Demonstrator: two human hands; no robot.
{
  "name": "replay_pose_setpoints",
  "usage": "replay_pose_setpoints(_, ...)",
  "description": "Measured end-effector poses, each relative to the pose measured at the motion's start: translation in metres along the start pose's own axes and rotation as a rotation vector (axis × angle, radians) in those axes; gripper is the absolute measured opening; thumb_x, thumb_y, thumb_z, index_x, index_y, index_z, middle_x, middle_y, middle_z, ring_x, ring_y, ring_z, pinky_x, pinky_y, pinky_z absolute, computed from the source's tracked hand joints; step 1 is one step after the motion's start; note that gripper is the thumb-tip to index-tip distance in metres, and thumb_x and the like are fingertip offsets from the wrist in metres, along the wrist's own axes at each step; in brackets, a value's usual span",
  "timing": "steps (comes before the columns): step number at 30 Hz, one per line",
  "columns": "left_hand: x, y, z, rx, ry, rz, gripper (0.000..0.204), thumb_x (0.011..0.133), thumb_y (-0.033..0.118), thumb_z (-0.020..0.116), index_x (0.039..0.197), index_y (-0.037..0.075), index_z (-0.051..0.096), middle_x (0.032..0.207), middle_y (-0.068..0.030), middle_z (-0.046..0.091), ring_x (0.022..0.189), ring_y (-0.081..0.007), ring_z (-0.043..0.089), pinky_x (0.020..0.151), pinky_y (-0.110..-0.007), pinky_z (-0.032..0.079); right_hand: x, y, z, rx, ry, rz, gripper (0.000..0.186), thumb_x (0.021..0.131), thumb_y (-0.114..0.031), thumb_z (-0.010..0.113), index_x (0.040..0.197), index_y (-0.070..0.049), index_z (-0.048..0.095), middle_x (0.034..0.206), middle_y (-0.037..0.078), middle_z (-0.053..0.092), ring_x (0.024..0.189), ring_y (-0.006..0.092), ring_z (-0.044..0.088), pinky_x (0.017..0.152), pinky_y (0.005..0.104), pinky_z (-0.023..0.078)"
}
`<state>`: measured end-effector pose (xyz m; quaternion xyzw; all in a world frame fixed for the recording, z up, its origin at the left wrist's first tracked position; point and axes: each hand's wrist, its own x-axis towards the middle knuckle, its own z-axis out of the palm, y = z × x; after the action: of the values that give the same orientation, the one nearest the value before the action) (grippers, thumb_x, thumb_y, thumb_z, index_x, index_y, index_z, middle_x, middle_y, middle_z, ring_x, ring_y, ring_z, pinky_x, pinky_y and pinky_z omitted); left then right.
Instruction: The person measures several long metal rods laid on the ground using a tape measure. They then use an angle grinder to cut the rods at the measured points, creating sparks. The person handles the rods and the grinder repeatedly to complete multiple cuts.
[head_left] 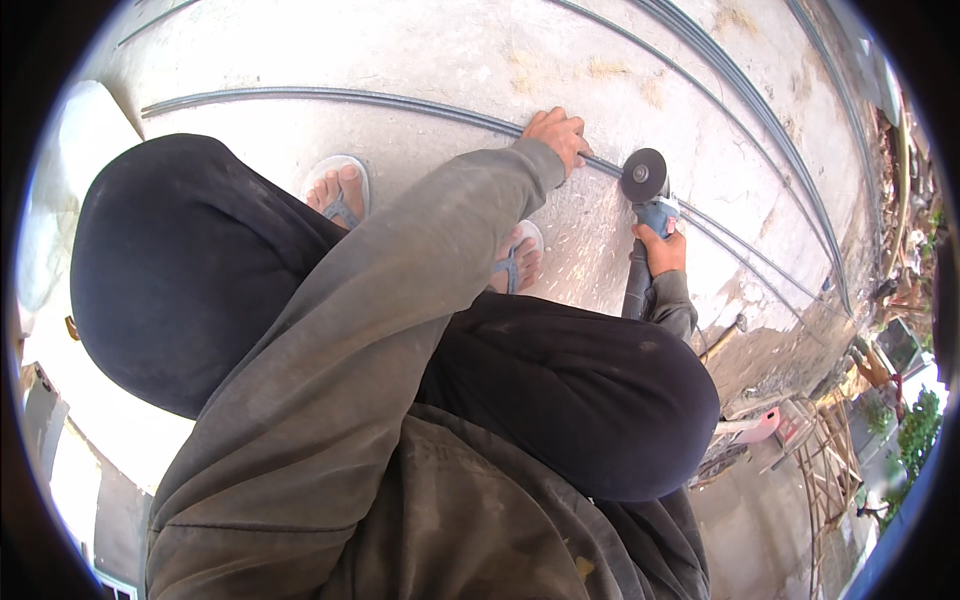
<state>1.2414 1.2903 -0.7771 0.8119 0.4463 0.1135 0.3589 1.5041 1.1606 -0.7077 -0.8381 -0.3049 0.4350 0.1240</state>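
Note:
My left hand (557, 138) grips a bundle of thin steel bars (330, 95) lying across the pale concrete floor (440, 50). Just to its right, my right hand (660, 247) holds a blue and black angle grinder (657, 212) by its body, fingers wrapped round it. The grinder's dark cutting disc (642, 175) is over the bars; whether it touches them I cannot tell. Pale specks are scattered on the floor beside it. My sandalled feet (336, 195) are near the bars, between my dark-clad knees.
More long bars (745, 80) curve along the upper right. At the right lie loose sticks and clutter, with a pink and grey tool (756, 424) and a stack of wooden pieces (825, 460). Green foliage shows at the far right edge; a bright pale area is at the left.

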Motion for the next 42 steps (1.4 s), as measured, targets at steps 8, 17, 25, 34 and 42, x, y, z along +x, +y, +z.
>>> replay_pose_setpoints(8, -0.002, 0.002, -0.002, 0.0, -0.025, -0.025, 0.021, 0.083, 0.031, 0.077, 0.104, 0.027, 0.08, 0.107, 0.0047, 0.063, 0.109, -0.0204, 0.051, 0.098, -0.037, 0.039, -0.011, 0.004, 0.003, -0.007, -0.002, -0.001, 0.044, 0.071, -0.028, 0.078, 0.096, 0.008, 0.072, 0.084, 0.014, 0.073, 0.076, 0.022, 0.068, 0.073, 0.0356, 0.053)
replay_pose_setpoints(17, 0.0, -0.003, 0.002, -0.018, 0.025, 0.018, 0.021, 0.08, 0.03, 0.08, 0.101, 0.026, 0.081, 0.105, 0.0044, 0.064, 0.108, -0.021, 0.051, 0.097, -0.038, 0.04, -0.018, 0.005, 0.006, 0.005, -0.008, 0.025, 0.044, 0.071, -0.028, 0.079, 0.096, 0.007, 0.073, 0.085, 0.015, 0.073, 0.074, 0.0227, 0.068, 0.072, 0.0361, 0.053)
replay_pose_setpoints(25, 0.001, -0.006, 0.005, -0.03, 0.038, 0.036, 0.02, 0.078, 0.029, 0.082, 0.098, 0.026, 0.081, 0.103, 0.0042, 0.064, 0.106, -0.0206, 0.052, 0.097, -0.038, 0.041, 0.0, -0.013, -0.002, -0.096, 0.0, 0.051, 0.047, 0.068, -0.032, 0.08, 0.095, 0.006, 0.073, 0.084, 0.016, 0.073, 0.075, 0.0249, 0.069, 0.073, 0.037, 0.053)
replay_pose_setpoints(34, 0.0, -0.004, 0.003, -0.024, 0.055, 0.028, 0.018, 0.078, 0.029, 0.082, 0.096, 0.025, 0.081, 0.103, 0.0038, 0.064, 0.106, -0.0209, 0.052, 0.098, -0.038, 0.041, -0.008, 0.003, 0.001, -0.087, -0.02, 0.061, 0.048, 0.068, -0.033, 0.079, 0.095, 0.007, 0.072, 0.087, 0.016, 0.073, 0.079, 0.0265, 0.069, 0.076, 0.0374, 0.053)
replay_pose_setpoints(42, -0.003, -0.001, 0.0, 0.004, 0.009, 0.033, 0.03, 0.078, 0.034, 0.082, 0.105, 0.022, 0.077, 0.107, -0.0003, 0.063, 0.109, -0.0231, 0.052, 0.1, -0.039, 0.042, -0.024, 0.003, -0.001, -0.097, 0.002, 0.042, 0.041, 0.07, -0.028, 0.079, 0.091, 0.006, 0.071, 0.082, 0.016, 0.071, 0.072, 0.0248, 0.068, 0.069, 0.0365, 0.054)
